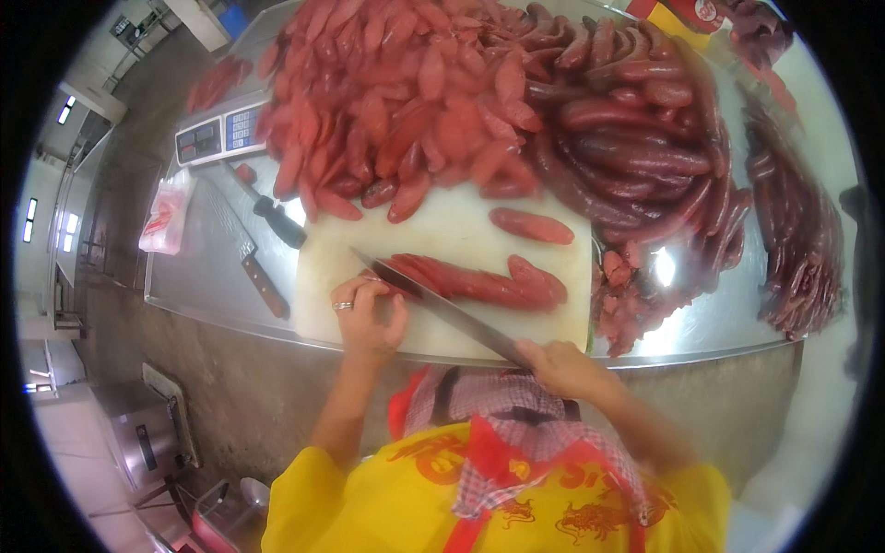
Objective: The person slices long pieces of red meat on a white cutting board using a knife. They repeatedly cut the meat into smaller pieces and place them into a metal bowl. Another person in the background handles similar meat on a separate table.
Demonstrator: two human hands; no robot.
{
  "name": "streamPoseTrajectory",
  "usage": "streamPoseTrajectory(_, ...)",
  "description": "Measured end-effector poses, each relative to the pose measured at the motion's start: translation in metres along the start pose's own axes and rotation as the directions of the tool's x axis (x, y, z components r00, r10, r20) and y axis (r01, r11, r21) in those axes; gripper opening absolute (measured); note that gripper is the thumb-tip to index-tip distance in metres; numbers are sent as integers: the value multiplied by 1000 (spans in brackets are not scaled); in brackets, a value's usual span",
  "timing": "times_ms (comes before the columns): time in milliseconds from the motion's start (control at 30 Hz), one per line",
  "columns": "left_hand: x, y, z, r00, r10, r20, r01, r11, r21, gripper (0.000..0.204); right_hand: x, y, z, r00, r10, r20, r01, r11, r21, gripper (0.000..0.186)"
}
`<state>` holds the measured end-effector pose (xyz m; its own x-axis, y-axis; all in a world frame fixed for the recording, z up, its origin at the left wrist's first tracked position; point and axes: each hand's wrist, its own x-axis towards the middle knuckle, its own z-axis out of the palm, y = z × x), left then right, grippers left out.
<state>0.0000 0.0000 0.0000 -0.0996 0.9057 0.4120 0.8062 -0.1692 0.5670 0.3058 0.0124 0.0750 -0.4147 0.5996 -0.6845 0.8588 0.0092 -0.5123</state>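
Observation:
A pale cutting board (318,253) lies at the table's front edge. On it a dark red sausage (493,286) is cut into slanted, overlapping slices, fanned out to the right. My right hand (569,369) is wrapped round the handle of a long knife (452,311), whose blade runs diagonally up to the left across the sausage's left end. My left hand (369,318), with rings on one finger, is closed with its curled fingertips on that end, right beside the blade. The fingers partly hide what they grip. A separate sausage piece (532,226) rests behind the row.
A big heap of sausage slices (396,92) covers the back of the metal table (221,295); whole sausages (636,138) pile up at right. Darker strips (793,221) lie far right, scraps (627,304) nearer. At left are a scale (221,132), another knife (249,253) and a black-handled tool (277,219).

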Motion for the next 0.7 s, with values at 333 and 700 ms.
streamPoseTrajectory(333, 54, 71, 89, 953, -301, 39, 266, 768, -583, 44, -84, 107, -38, 786, 331, -522, -148, 921, 362, 68)
streamPoseTrajectory(700, 30, 97, 83, 980, -200, 6, 193, 935, -297, 65, -102, 132, -60, 866, 499, 28, -398, 655, 642, 72)
